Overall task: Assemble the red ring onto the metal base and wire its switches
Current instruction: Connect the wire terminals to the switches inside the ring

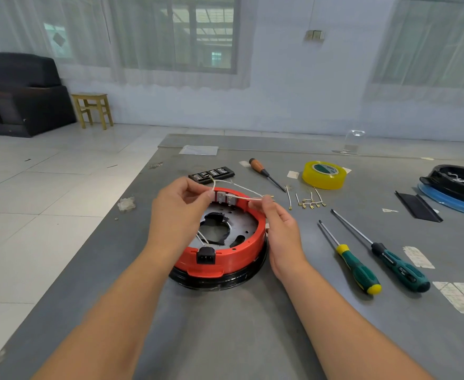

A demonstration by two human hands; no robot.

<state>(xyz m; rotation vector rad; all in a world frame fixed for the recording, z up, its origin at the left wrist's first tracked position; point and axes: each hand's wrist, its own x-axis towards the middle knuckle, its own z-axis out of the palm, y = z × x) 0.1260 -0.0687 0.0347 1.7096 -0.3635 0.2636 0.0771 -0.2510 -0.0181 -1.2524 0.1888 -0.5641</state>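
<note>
While both hands hover over the red ring (226,253), a thin white wire (239,198) is stretched between them: the left hand (177,212) pinches one end between thumb and forefinger just above the ring's far rim, and the right hand (278,223) pinches the other end near its brass terminal, so the fingers of both are pressed together on the wire. A second strand loops up behind the first. The ring sits on the metal base (236,223), which shows through its middle, atop a black plate on the grey surface (225,338). Two grey switches (224,198) stand inside the ring's far wall, directly below the wire, and a black socket (205,255) is set in the near wall. More terminal-tipped wires (307,201) lie just right of the ring, near a yellow tape roll (324,174) and three screwdrivers.
</note>
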